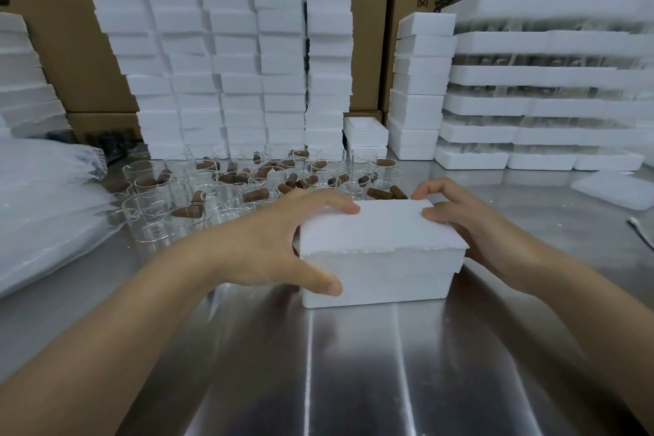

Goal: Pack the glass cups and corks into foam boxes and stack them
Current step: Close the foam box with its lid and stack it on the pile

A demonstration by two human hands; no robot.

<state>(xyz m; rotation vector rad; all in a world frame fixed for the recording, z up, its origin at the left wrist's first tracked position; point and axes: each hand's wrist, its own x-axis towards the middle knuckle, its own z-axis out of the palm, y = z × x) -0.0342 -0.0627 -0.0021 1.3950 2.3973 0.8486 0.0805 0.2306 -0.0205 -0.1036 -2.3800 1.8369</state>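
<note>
A closed white foam box (378,258) stands on the steel table (354,365) in front of me, its lid on top. My left hand (269,244) grips its left end, thumb on the front face and fingers over the lid's far edge. At the box's right end my right hand (474,219) rests its fingertips on the lid. Behind the box stand several clear glass cups (152,209), many with a brown cork (187,211) inside, and loose corks lie among them. The box's contents are hidden.
Tall stacks of white foam boxes (230,46) line the back, with cardboard cartons (60,28) behind. A shorter stack of foam boxes (417,88) and foam trays of glassware (548,81) stand at the right. Plastic-wrapped packs (39,195) lie at the left. A loose foam lid (615,189) lies far right.
</note>
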